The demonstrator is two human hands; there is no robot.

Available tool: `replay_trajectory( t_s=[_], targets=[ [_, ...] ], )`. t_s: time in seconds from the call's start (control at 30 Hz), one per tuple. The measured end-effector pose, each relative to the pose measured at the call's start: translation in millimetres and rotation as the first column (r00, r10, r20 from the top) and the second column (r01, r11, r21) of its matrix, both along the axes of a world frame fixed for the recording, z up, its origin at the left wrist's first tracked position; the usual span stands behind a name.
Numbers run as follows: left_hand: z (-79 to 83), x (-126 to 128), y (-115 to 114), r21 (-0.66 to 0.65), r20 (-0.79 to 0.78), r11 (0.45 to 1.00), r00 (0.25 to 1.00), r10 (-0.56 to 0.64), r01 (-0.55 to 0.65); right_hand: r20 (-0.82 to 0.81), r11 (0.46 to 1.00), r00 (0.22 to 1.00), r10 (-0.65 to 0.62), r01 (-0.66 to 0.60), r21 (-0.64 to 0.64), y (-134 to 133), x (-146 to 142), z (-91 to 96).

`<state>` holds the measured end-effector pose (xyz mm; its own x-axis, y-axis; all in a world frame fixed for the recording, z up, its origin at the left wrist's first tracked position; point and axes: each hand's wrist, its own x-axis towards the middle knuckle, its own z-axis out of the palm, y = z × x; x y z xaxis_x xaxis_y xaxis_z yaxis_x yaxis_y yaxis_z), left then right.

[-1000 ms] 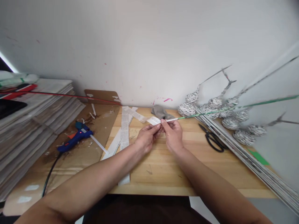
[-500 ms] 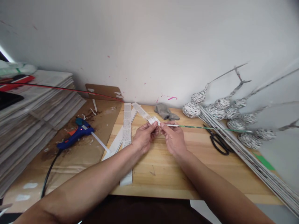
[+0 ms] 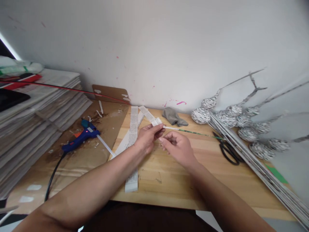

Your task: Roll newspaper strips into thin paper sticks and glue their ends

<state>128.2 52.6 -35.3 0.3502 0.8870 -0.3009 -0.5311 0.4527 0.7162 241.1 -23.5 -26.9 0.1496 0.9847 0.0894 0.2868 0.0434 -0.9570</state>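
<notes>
1. Above the middle of the table [image 3: 166, 180], the left hand [image 3: 146, 140] pinches a printed paper strip [image 3: 149, 114] between thumb and forefinger, with the fingers closed on it.
2. From this same pinch a thin stick [image 3: 193, 132], white and then green, goes out to the right; how strip and stick meet is hidden by the fingers.
3. The far end of the stick passes over the black scissors [image 3: 229, 154] and becomes hard to make out near the bundle of paper rods [image 3: 253, 172].
4. Just beside, lower and to the right, is the right hand [image 3: 180, 146], its fingers curled and apart from the stick; whether something small is between its fingertips, one cannot tell.
5. A long printed strip [image 3: 134, 125] lies across a paler strip [image 3: 123, 144]; the left forearm covers part of both.
6. Behind the hands, near the wall, rests a crumpled grey cloth [image 3: 173, 116].
7. On the right stand woven paper gourds [image 3: 201, 116], partly covering one another; one stem is cut by the picture edge, as is the rod bundle.
8. On the left, a blue glue gun [image 3: 80, 137] lies on cardboard [image 3: 82, 175]; its cord disappears behind the forearm.
</notes>
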Motion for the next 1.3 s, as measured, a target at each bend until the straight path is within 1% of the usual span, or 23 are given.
replay_trajectory(
  t_s=[0.03, 0.07, 0.1, 0.13, 0.17, 0.2, 0.23, 0.27, 0.37, 0.43, 0.57, 0.77, 0.93, 1.07, 1.3],
  targets=[
    [1.1, 0, 0, -0.008, -0.004, 1.0, 1.0, -0.015, 0.015, 0.21, 0.992, 0.977, -0.03, 0.004, 0.123, -2, 3, 3.1],
    [2.3, 0, 0, -0.015, -0.011, 0.999, 1.0, -0.028, 0.028, 0.384, 0.966, 0.917, -0.105, 0.003, 0.259, -3, 6, 5.9],
    [3.5, 0, -1, -0.025, -0.02, 0.999, 0.999, -0.039, 0.038, 0.505, 0.928, 0.841, -0.196, -0.007, 0.372, -3, 11, 8.2],
    [4.7, 0, -2, -0.036, -0.029, 0.998, 0.998, -0.048, 0.047, 0.581, 0.895, 0.767, -0.273, -0.019, 0.446, -2, 15, 9.7],
    [5.7, 0, -3, -0.044, -0.036, 0.998, 0.998, -0.055, 0.053, 0.626, 0.876, 0.709, -0.324, -0.025, 0.482, -1, 20, 10.5],
    [6.3, 1, -4, -0.051, -0.038, 0.997, 0.997, -0.061, 0.059, 0.655, 0.873, 0.673, -0.345, -0.025, 0.486, 1, 23, 10.6],
    [6.6, 1, -5, -0.054, -0.038, 0.996, 0.997, -0.068, 0.066, 0.671, 0.883, 0.66, -0.338, -0.024, 0.468, 2, 26, 10.2],
    [6.4, 1, -6, -0.052, -0.036, 0.996, 0.997, -0.074, 0.072, 0.677, 0.899, 0.667, -0.312, -0.024, 0.438, 3, 28, 9.5],
    [4.4, 2, -7, -0.041, -0.016, 0.996, 0.997, -0.075, 0.075, 0.649, 0.936, 0.728, -0.222, -0.027, 0.35, 3, 28, 8.2],
    [3.0, 2, -7, -0.04, -0.003, 0.997, 0.998, -0.07, 0.07, 0.626, 0.946, 0.754, -0.199, -0.019, 0.324, 2, 27, 9.1],
    [3.1, 3, -7, -0.058, 0.003, 0.996, 0.998, -0.061, 0.061, 0.607, 0.961, 0.78, -0.153, -0.027, 0.276, 0, 26, 12.4],
    [5.0, 3, -9, -0.054, 0.019, 0.997, 0.999, -0.048, 0.049, 0.6, 0.976, 0.793, -0.102, -0.036, 0.215, 0, 29, 13.8],
    [0.4, 3, -9, -0.039, 0.023, 0.997, 0.997, -0.069, 0.07, 0.591, 0.983, 0.804, -0.069, -0.047, 0.178, -1, 30, 14.8],
    [-1.2, 4, -9, -0.045, 0.012, 0.997, 0.998, -0.063, 0.063, 0.586, 0.986, 0.809, -0.05, -0.054, 0.159, -1, 31, 17.0],
    [-1.0, 4, -8, -0.047, -0.013, 0.997, 0.998, -0.062, 0.062, 0.633, 0.986, 0.771, -0.06, -0.055, 0.16, -2, 32, 17.9]
  ],
)
